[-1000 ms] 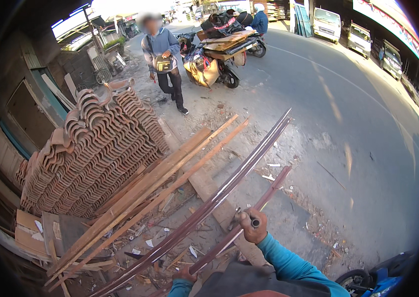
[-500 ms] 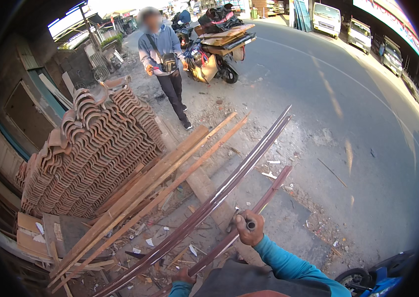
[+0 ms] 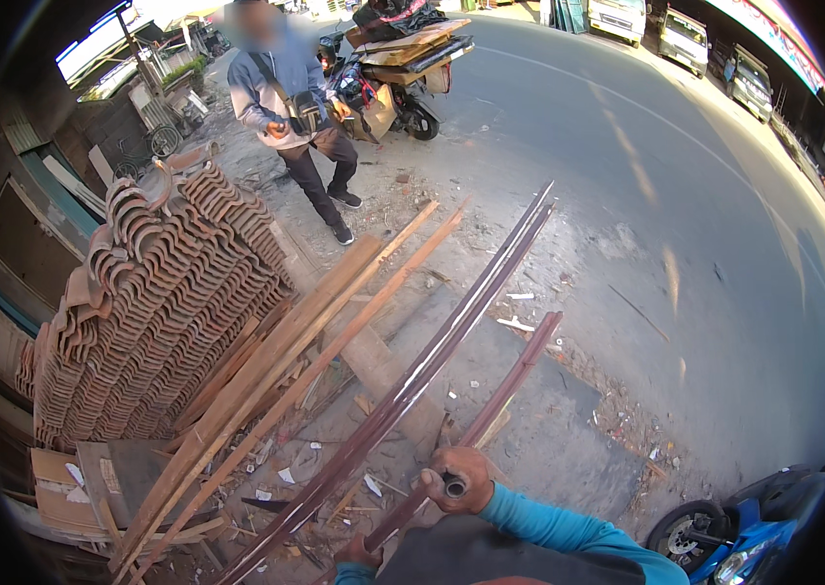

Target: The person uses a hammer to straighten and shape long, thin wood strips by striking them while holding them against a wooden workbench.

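My right hand (image 3: pixel 455 479) is closed around a long reddish-brown bar (image 3: pixel 515 375) that slants up and away to the right over the ground. My left hand (image 3: pixel 358 553) grips the same bar lower down, near the bottom edge, partly hidden by my dark clothing. Both arms wear blue sleeves. Just left of the bar lies a bundle of long dark metal strips (image 3: pixel 461 317), running the same way. Further left, several long wooden planks (image 3: pixel 320 336) lean in a fan.
A tall stack of curved clay roof tiles (image 3: pixel 154 312) stands at the left. A person in a blue jacket (image 3: pixel 291 107) stands near the planks' far end, before a loaded motorbike (image 3: pixel 398 68). A blue motorbike (image 3: pixel 739 536) is at lower right. Asphalt road (image 3: pixel 686 224) with parked vehicles lies to the right.
The person in the blue jacket has come closer, toward the tile stack. My hands keep their hold on the bar, which has barely shifted.
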A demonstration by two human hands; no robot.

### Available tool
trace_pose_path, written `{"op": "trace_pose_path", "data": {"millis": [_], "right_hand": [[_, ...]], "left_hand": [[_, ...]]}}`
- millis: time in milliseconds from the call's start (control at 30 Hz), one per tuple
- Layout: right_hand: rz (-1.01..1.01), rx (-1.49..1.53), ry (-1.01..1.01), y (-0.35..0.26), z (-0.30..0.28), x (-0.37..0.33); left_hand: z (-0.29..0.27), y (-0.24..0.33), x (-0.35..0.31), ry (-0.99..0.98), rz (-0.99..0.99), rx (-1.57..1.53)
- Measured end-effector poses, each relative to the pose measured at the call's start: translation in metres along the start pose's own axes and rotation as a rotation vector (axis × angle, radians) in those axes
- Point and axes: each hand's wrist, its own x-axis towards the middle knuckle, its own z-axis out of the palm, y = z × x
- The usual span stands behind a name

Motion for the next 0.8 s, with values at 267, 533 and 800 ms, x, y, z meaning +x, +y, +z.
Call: {"op": "trace_pose_path", "data": {"millis": [267, 533, 800], "right_hand": [[-0.072, 0.061, 0.051, 0.013, 0.004, 0.015], [-0.096, 0.07, 0.079, 0.017, 0.008, 0.03], [-0.033, 0.036, 0.034, 0.022, 0.015, 0.033]], "left_hand": [[0.049, -0.04, 0.021, -0.102, 0.097, -0.038], [0.049, -0.043, 0.031, -0.135, 0.106, -0.039], [0.049, -0.051, 0.031, -0.153, 0.119, -0.044]]}}
